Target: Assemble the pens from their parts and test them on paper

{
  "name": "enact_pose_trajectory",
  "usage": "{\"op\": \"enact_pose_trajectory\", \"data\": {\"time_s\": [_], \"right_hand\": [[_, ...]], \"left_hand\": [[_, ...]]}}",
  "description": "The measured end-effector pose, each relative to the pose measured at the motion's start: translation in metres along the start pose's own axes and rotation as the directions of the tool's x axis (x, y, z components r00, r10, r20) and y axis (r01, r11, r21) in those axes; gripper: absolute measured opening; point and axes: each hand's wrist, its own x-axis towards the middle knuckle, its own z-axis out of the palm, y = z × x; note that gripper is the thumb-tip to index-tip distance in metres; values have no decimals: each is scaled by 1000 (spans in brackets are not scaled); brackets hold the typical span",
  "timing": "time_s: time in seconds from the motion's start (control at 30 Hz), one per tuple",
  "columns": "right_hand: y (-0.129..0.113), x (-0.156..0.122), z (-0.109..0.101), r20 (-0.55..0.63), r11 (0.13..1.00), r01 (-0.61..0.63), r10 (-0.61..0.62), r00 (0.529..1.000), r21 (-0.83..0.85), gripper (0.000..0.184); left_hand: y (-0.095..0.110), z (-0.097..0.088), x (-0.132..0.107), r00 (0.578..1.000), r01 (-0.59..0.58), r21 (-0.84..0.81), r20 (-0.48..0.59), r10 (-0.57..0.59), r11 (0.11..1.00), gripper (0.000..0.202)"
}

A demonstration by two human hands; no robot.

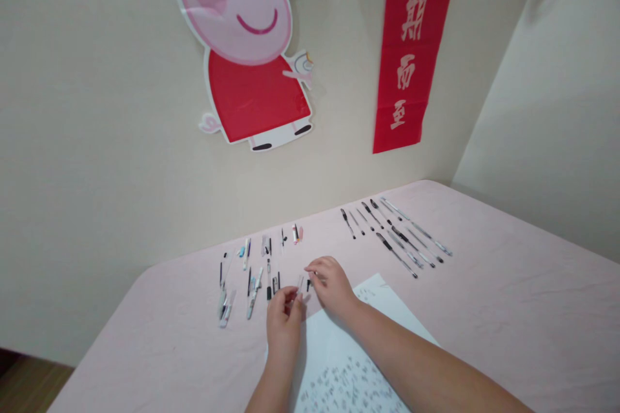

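Observation:
My left hand (283, 319) pinches a small clear pen part (300, 283) between its fingertips, just above the top edge of a written sheet of paper (339, 361). My right hand (332, 284) is curled beside it, its fingertips closed on a small dark piece (309, 282) close to the clear part. Both hands rest on the pink tablecloth (508, 310). Several taken-apart pen pieces (249, 271) lie in rows just beyond the hands.
A row of several whole pens (394, 232) lies at the table's back right. A cartoon pig sticker (252, 45) and a red banner (411, 45) hang on the wall behind. The table's left edge drops to a wooden floor (29, 387).

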Motion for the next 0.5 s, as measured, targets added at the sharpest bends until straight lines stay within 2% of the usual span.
{"op": "enact_pose_trajectory", "data": {"time_s": [0.3, 0.5], "right_hand": [[1, -6, 2, 172, 970, 7, 36, 984, -243, 19], [5, -7, 4, 219, 960, 10, 54, 974, -281, 18]], "left_hand": [[-6, -1, 2, 1000, -9, 15, 15, 9, 1000, 26], [-6, 0, 1, 1000, 14, 7, 17, -14, 1000, 27]]}}
